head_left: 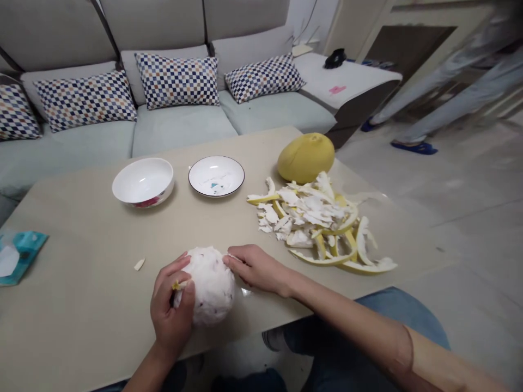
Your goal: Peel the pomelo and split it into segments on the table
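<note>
A peeled pomelo [209, 286], still coated in white pith with small reddish spots, is at the near edge of the table. Around its left side curl the fingers of my left hand [174, 302], gripping it. A bit of yellow-edged peel [180, 284] shows beside that thumb. My right hand [255, 268] has thumb and forefinger pinched at the pomelo's upper right surface, on what looks like a scrap of pith. To the right lies a heap of pomelo peel [312, 212], yellow outside and white inside. Behind the heap stands a whole yellow pomelo [307, 157].
A white bowl [143, 179] and a dark-rimmed plate [216, 175] stand toward the table's far side. At left lies a teal tissue pack [28, 250]; a small peel scrap [139, 264] is nearer. Beyond are a sofa [180, 122] and a person's legs [453, 90] at right.
</note>
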{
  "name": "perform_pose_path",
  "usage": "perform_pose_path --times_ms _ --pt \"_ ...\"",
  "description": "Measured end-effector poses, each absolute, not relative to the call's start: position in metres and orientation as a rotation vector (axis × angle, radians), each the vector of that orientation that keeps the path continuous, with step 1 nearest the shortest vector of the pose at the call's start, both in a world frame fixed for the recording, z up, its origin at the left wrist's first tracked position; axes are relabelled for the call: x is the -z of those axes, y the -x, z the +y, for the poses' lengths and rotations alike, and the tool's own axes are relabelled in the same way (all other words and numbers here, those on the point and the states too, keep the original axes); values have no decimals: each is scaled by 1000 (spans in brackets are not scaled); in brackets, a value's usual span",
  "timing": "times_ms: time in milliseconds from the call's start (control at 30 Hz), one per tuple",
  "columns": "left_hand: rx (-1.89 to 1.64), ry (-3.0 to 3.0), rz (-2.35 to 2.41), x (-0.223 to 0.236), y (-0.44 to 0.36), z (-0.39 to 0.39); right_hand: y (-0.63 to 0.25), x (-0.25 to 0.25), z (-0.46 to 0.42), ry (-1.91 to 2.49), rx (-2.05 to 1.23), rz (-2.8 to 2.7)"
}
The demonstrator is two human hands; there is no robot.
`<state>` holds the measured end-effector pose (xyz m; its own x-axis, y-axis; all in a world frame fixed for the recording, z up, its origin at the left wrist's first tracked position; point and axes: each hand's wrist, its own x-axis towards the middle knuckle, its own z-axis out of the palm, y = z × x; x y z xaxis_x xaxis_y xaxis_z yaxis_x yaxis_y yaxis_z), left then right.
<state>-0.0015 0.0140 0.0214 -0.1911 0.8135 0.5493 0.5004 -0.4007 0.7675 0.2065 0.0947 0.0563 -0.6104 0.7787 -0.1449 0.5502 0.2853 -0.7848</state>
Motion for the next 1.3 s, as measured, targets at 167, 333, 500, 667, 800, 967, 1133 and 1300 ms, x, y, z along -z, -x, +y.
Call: perform_pose_path --times_ms 167,333,500,667,800,967,1133,1300 --pt "-1616 -1828 1500 -24 0 13 -211 -29 87 1312 -858 -2369" --pt "-1643 -1753 1545 -24 0 12 -239 -29 94 1701 -617 -2365" --pt "-1663 -1779 1528 -24 0 13 -279 -59 111 1899 -465 -2154" --pt "-1655 -1748 1486 -21 5 15 -317 -74 128 1838 -130 -1983" --pt "-1661 -1720 1454 -18 8 16 -328 -74 131 1940 162 -1965" --pt "-1666 -1725 1459 -18 5 15 -287 -76 95 1553 -49 -2045" --pt "-1678 -1740 1458 -18 5 16 -225 -72 55 1083 -855 -2091" --pt "-1663 -1748 1488 -18 6 16 -207 -74 56 1121 -913 -2187"
